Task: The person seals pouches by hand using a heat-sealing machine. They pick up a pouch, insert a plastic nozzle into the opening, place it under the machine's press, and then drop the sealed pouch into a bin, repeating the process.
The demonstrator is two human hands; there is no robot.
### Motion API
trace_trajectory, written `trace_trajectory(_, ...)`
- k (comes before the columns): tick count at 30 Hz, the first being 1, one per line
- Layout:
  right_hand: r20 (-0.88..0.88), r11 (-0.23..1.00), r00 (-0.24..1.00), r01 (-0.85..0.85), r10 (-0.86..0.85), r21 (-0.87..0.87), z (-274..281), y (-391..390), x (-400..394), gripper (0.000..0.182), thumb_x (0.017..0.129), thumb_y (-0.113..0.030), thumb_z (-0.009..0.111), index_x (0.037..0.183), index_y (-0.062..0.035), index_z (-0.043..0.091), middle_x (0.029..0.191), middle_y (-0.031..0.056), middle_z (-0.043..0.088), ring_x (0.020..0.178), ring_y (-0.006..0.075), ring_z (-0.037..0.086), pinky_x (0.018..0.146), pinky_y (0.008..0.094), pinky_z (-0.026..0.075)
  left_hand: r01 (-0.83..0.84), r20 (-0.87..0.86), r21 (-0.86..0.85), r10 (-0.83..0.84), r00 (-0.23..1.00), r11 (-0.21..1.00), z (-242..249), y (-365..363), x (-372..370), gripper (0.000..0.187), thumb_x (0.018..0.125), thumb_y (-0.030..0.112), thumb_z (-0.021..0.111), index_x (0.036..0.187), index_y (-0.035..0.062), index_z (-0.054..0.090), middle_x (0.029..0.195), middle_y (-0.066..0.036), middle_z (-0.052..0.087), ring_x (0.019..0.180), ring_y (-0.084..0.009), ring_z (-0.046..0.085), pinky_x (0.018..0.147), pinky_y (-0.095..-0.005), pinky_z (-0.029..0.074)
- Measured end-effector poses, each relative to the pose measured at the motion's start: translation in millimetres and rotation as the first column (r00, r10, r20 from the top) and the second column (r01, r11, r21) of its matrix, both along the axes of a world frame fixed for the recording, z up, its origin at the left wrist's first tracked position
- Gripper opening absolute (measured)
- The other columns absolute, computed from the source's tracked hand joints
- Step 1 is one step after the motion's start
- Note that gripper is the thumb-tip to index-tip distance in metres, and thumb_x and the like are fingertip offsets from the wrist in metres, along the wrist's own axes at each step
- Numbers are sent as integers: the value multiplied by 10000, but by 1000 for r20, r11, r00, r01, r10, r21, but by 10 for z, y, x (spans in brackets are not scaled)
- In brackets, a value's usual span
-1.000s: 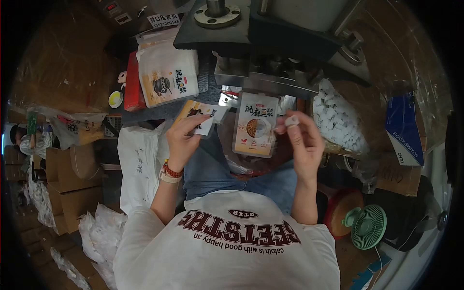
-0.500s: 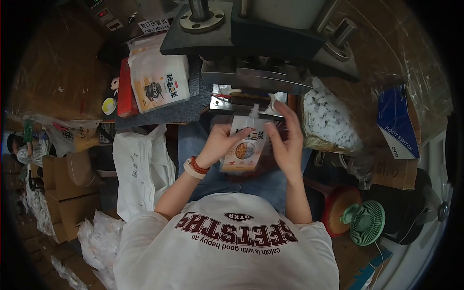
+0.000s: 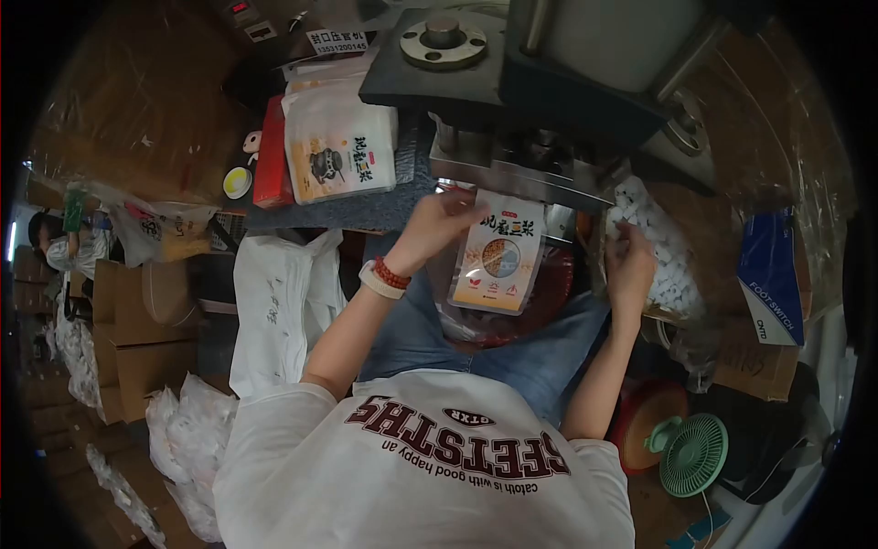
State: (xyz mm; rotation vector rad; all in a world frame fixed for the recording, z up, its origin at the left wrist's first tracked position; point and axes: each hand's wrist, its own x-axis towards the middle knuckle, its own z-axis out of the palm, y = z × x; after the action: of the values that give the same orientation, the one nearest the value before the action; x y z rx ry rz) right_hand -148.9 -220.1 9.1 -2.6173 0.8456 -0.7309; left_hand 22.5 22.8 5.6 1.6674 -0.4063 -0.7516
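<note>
Left hand [image 3: 434, 231] pinching pouch [image 3: 497, 265] at upper corner; pouch hanging just below press [image 3: 517, 178]. Right hand [image 3: 631, 270] sitting at white parts [image 3: 675, 285], fingers curled, can't tell if holding any. Keeping pouch square helps.

On my feed I read FOOT SWITCH and CNTD on a blue box [image 3: 771, 274], 13531200145 on a white sign [image 3: 338, 42], 现磨豆浆 on the pouch [image 3: 495, 265] and stacked bags [image 3: 343, 137], upside-down GTXR and "good happy" on the shirt [image 3: 439, 508].
</note>
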Motion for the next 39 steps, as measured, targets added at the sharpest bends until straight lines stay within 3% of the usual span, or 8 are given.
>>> trace_trajectory(3, 194, 996, 979, 73, -64, -41, -96, -36, -9, 229, 799, -114, 651, 1004, -19, 609, 921, 138, 617, 858, 285, 574, 816, 376, 434, -651, 964, 239, -97, 247, 721, 74, 450, 206, 703, 803, 528, 652, 1343, 117, 468, 1372, -138, 468, 1220, -318, 482, 1040, -543, 290)
trace_trajectory(5, 266, 995, 959, 79, -93, 65, -62, 25, -38, 219, 834, -119, 638, 1020, -15, 591, 945, 127, 622, 863, 252, 577, 804, 350, 440, -635, 940, 327, -173, 294, 700, -165, 872, 334, 829, 794, 613, 594, 1419, 122, 356, 1500, -123, 284, 1365, -284, 305, 1080, -616, 107)
trace_trajectory(8, 531, 929, 844, -133, -76, 345, 116, 221, 13, 210, 902, -126, 598, 1070, -10, 550, 998, 114, 630, 868, 191, 583, 785, 302, 455, -328, 879, 408, -269, 394, 852, -219, 1212, 199, 650, 754, 236, 711, 1355, 181, 470, 1367, -74, 500, 1259, -282, 468, 1052, -471, 330)
trace_trajectory(14, 844, 74, 523, -853, 123, 517, 476, 1024, -20, 283, 897, -8, 589, 1165, 11, 500, 1038, 112, 632, 882, 133, 588, 806, 273, 482, -261, 810, 135, 46, 585, 956, 60, 1086, -202, 416, 663, -65, 564, 1018, 102, 701, 992, -73, 702, 939, -240, 669, 791, -308, 529)
trace_trajectory(20, 445, 589, 588, -793, 676, 153, 442, 1284, 252, 304, 791, -96, 689, 1088, -82, 622, 816, 93, 536, 765, 265, 556, 669, 340, 463, -51, 935, 22, -2, 356, 998, 370, 812, -471, 443, 617, -66, 577, 1020, 83, 687, 1027, -74, 692, 968, -238, 663, 822, -324, 532)
trace_trajectory(27, 106, 668, 660, -736, 744, -108, 715, 1088, 131, 363, 752, -140, 725, 1092, -51, 638, 829, 99, 557, 745, 283, 538, 686, 359, 469, 161, 817, 77, -155, 556, 984, 180, 618, -522, 277, 718, 32, 663, 995, 29, 672, 954, -82, 700, 745, -168, 677, 637, -277, 524)
trace_trajectory(29, 208, 815, 790, -574, 577, -82, 732, 1032, 141, 384, 773, -131, 718, 1131, -39, 614, 890, 93, 581, 770, 242, 550, 702, 345, 464, 226, 298, 44, -228, 927, 973, -127, 464, -521, 200, 823, 135, 685, 972, 2, 673, 842, -93, 700, 657, -67, 625, 583, -250, 490)
trace_trajectory(39, -142, 988, 984, -122, 108, -93, 150, 85, -121, 216, 856, -77, 591, 1058, -5, 616, 941, 170, 621, 876, 348, 591, 759, 407, 473, -106, -495, -347, -85, 865, 932, -55, -139, -302, 330, 882, 152, 660, 1087, -98, 595, 1039, -133, 657, 876, -161, 656, 758, -278, 539)
